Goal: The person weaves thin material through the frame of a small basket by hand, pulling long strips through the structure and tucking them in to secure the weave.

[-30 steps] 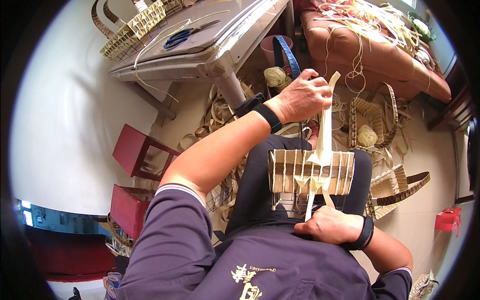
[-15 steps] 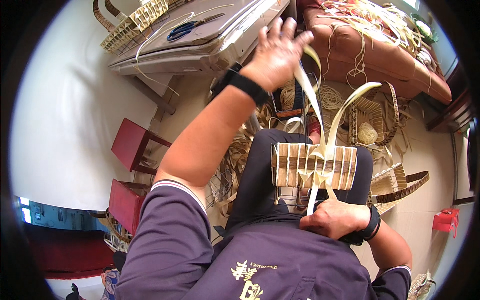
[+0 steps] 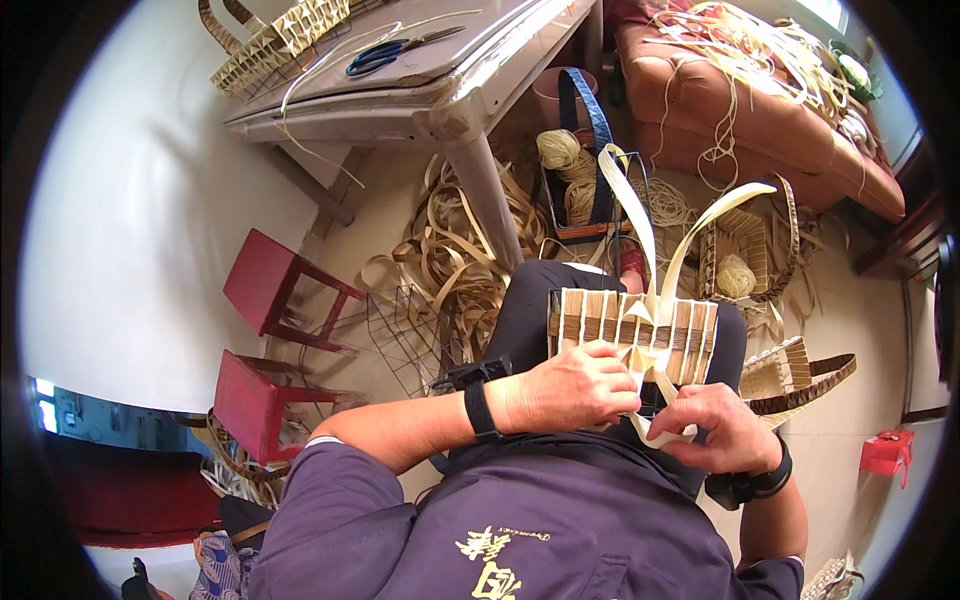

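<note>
A small woven basket panel [image 3: 600,325] of pale and brown strips rests on my lap. Two long pale strips [image 3: 640,215] rise from its middle and curl over. My left hand [image 3: 570,385] lies against the panel's near edge, its fingers pinching the pale strip where it leaves the weave. My right hand [image 3: 715,425] sits just to the right, gripping the folded lower end of the same strip [image 3: 665,432]. Both wrists carry black bands.
A grey plastic table [image 3: 440,75] with blue-handled scissors [image 3: 385,55] stands ahead. Loose strips [image 3: 450,270] litter the floor, with a wire frame [image 3: 405,330], two red stools [image 3: 270,290], unfinished baskets [image 3: 745,260] and a brown sofa [image 3: 770,110] piled with strips.
My left hand has come down from high above the lap, where it was pulling a strip upward, to the panel's near edge. The long strips now stand free and curl over.
</note>
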The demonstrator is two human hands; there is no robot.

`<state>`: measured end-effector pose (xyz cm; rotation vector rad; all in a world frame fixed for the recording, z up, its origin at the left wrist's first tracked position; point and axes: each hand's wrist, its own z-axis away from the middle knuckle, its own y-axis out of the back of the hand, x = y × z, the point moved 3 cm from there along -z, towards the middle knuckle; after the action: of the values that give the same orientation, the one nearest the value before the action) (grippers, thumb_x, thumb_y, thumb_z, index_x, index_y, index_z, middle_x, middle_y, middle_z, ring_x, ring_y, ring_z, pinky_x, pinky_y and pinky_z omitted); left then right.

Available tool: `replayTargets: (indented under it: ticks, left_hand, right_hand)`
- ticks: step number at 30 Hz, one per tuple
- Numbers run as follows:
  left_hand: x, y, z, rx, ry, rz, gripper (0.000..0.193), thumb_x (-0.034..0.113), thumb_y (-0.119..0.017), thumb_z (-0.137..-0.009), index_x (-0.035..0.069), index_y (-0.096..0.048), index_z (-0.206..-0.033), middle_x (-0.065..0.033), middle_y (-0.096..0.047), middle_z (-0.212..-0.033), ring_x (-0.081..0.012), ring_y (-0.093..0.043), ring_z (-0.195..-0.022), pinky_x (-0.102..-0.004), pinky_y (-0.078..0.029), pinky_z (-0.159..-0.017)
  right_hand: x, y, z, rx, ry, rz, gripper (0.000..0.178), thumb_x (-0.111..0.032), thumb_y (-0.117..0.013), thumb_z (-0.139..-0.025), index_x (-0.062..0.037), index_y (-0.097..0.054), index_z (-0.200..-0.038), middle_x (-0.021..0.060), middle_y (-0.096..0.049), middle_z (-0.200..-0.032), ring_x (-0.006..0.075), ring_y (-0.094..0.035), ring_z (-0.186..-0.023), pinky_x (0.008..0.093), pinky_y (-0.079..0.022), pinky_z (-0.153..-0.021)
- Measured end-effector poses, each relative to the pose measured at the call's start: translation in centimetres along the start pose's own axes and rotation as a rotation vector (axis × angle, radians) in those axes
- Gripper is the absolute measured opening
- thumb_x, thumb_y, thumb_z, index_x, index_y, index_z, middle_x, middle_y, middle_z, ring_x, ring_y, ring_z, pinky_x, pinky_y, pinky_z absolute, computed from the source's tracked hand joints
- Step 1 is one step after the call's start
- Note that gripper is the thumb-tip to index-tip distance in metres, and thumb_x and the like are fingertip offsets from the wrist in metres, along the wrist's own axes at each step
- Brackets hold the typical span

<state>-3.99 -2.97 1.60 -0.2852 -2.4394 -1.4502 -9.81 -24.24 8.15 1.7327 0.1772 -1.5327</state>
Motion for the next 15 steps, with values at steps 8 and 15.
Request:
replayTargets:
  ticks: [8, 15]
  left_hand:
    - [1.3, -1.6, 0.8, 0.035, 0.096, 0.064, 0.013, 0.021, -0.073, -0.094, 0.012, -0.074, -0.104, -0.0046, -0.073, -0.089, -0.0268, -0.071, -0.078, -0.0393, -0.057, -0.071]
    - [2.7, -0.3, 0.2, 0.076, 0.254, 0.797, 0.009, 0.017, -0.076, -0.099, 0.008, -0.078, -0.102, -0.0074, -0.075, -0.091, -0.0282, -0.073, -0.080, -0.0395, -0.057, -0.071]
  right_hand:
    - [3.0, -0.7, 1.6, 0.194, -0.191, -0.269, 0.024, 0.007, -0.067, -0.097, -0.0018, -0.076, -0.118, 0.0078, -0.079, -0.092, 0.0132, -0.075, -0.078, 0.0278, -0.058, -0.073]
    - [1.9, -1.9, -1.8, 0.035, 0.103, 0.377, 0.038, -0.010, -0.083, -0.080, -0.0070, -0.076, -0.117, 0.0115, -0.073, -0.096, 0.0362, -0.073, -0.085, 0.0442, -0.059, -0.074]
